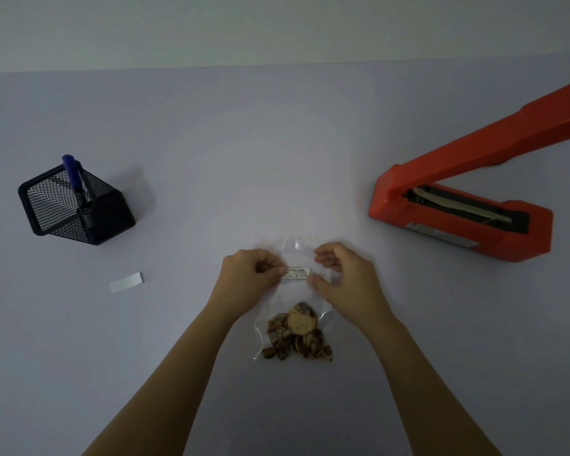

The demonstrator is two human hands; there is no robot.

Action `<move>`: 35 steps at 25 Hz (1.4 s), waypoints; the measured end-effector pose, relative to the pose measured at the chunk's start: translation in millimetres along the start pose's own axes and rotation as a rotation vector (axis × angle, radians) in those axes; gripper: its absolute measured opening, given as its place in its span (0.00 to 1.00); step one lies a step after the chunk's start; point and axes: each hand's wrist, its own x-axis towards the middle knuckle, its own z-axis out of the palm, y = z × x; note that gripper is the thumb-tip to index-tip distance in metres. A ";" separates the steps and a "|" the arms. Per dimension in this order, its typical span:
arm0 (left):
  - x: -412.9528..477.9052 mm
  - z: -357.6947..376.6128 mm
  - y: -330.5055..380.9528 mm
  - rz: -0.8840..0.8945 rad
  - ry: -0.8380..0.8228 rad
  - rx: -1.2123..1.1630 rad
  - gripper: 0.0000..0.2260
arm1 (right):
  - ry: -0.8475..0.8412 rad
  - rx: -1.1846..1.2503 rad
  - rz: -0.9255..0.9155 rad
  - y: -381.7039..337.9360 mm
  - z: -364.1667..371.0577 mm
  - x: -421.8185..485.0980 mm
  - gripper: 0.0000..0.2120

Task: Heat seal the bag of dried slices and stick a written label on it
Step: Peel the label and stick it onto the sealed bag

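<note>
A clear plastic bag (296, 292) lies flat in the middle of the table, with brown dried slices (297, 332) bunched at its near end. A small white label (297, 273) with handwriting lies across the bag's upper half. My left hand (249, 276) pinches the label's left end between thumb and fingers. My right hand (341, 273) hovers at the label's right end, thumb touching near its corner and fingers curled above the bag. The red heat sealer (458, 209) stands at the right with its arm raised.
A black mesh pen holder (76, 205) with a blue pen (74, 177) stands at the left. A white strip of backing paper (126, 282) lies on the table left of my hands. The wall runs along the table's far edge.
</note>
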 end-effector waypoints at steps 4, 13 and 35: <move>0.2 2.5 -0.2 0.010 0.031 0.032 0.01 | 0.035 -0.011 -0.012 1.2 4.1 0.9 0.12; -1.9 14.6 -2.3 0.074 0.097 0.125 0.02 | 0.072 -0.064 -0.044 6.3 9.5 -1.4 0.12; -31.4 17.1 -44.8 0.584 0.087 0.648 0.23 | -0.142 -0.734 -0.221 12.1 10.2 -47.8 0.26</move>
